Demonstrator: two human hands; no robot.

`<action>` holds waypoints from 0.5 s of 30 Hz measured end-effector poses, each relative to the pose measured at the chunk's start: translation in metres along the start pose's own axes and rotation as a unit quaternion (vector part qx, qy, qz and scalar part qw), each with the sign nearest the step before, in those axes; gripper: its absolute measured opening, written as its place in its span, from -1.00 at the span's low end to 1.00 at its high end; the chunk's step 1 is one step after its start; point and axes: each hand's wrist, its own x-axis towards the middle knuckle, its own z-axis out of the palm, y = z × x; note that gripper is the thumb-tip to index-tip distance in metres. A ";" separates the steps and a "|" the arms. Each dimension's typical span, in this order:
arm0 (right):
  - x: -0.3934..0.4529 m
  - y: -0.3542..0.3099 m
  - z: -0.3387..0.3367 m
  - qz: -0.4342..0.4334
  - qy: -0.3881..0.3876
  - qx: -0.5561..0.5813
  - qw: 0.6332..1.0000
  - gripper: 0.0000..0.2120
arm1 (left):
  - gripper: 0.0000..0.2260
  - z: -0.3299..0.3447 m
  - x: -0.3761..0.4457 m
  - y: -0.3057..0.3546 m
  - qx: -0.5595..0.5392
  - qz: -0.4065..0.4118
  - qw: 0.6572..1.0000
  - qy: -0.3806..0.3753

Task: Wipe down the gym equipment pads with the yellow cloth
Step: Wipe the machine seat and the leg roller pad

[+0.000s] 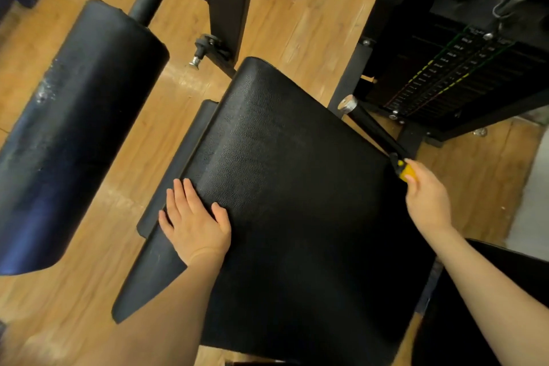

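Far left, a roller pad [80, 134] lies on a long axis running from near left to far right, ending in a bare bar at its far end; its skin shows pale scuffs on the left flank. It sits well apart from both hands, with wood floor [142, 157] between it and the seat.

The seat pad [291, 193] fills the middle, its long axis also slanting from near to far right. The left hand [194, 218] lies flat on the pad's left edge, fingers straight and together, thumb spread toward the middle, holding nothing; it looks to be bracing the seat. It is the hand nearer the roller pad.

At the pad's right edge the right hand [427, 196] reaches toward a black handle [374, 131] that slants from a metal end cap far left down to the hand. The fingertips are curled on something yellow [406, 171] at the handle's lower end. Only a small patch shows, so I cannot tell whether it is the cloth bunched against the handle or a yellow part of the machine. If it is the cloth, it sits just off the seat's right rim, and the next wipe would be a pull leftward across the pad toward the braced hand

Far right stands the weight stack [451, 77]
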 end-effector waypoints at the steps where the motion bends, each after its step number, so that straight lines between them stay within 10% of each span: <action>1: 0.009 -0.023 0.000 -0.032 0.007 0.025 0.999 -0.65 | -0.34 0.000 0.000 0.000 -0.001 -0.001 1.000 0.001; 9: 0.119 -0.243 0.030 -0.226 -0.131 0.115 0.958 -0.62 | -0.35 0.000 0.001 0.000 0.020 -0.002 1.000 -0.007; 15: 0.137 -0.238 0.050 -0.171 -0.195 0.075 0.963 -0.68 | -0.35 0.000 0.002 -0.002 0.022 0.000 1.000 -0.008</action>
